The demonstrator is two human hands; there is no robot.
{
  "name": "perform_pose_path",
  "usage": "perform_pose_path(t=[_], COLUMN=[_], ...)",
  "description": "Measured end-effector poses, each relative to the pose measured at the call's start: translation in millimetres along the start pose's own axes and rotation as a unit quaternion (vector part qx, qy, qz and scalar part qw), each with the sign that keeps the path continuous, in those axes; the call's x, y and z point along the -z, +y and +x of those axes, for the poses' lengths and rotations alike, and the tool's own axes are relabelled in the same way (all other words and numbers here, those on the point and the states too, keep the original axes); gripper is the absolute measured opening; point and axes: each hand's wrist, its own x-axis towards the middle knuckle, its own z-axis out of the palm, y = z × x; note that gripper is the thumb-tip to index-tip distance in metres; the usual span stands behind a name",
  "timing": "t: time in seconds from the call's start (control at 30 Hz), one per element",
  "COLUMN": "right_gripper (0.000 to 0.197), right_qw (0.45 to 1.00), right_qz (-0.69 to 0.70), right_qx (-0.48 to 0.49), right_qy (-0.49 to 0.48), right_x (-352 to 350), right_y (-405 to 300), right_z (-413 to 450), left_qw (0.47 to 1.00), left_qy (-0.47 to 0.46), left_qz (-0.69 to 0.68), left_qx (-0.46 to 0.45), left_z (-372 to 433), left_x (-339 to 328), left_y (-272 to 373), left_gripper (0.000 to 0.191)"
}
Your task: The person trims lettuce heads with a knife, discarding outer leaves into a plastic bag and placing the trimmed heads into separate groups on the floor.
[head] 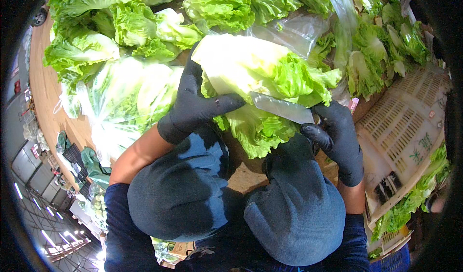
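Note:
A head of leafy lettuce (pixel 238 62) lies across my left hand (pixel 195 98), which wears a black glove and grips its lower left side, the thumb pressed on the leaves. My right hand (pixel 332 134), also black-gloved, is closed around the handle of a knife (pixel 282 107). The wide blade points left and rests against the underside of the lettuce, its tip near my left thumb. Loose outer leaves (pixel 262 130) hang below the blade, above my knees. Sunlight washes out the pale base of the head.
Lettuce heads (pixel 134 22) are piled ahead and to the left. Beside my left forearm lies a clear plastic bag of lettuce (pixel 126 91). More clear plastic (pixel 289 33) lies behind the held head. A slotted plastic crate (pixel 398 116) stands at right, with loose leaves (pixel 372 47) beyond it.

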Motion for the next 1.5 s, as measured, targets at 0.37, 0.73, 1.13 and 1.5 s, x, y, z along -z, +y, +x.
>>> perform_pose_path(t=[0.37, 0.73, 1.13, 1.5], right_gripper=[0.044, 0.044, 0.042, 0.022], right_qw=[0.995, 0.995, 0.998, 0.947], right_qz=[-0.007, -0.029, -0.012, 0.208], right_qx=[0.072, 0.043, 0.016, 0.003], right_qy=[0.066, 0.081, 0.062, 0.246], right_x=[-16, -26, -29, -44], right_y=[9, 7, 2, 26], right_z=[-3, -2, 2, -11], left_qw=[1.000, 0.998, 0.994, 0.999], left_qy=[-0.003, -0.007, 0.002, 0.023], left_qz=[-0.004, 0.024, 0.069, 0.009], left_qx=[-0.031, -0.053, -0.081, -0.038], left_z=[0, -5, -4, 1], left_x=[0, -3, -7, -10], left_y=[-3, -4, -3, 6], left_gripper=[0.093, 0.095, 0.087, 0.086])
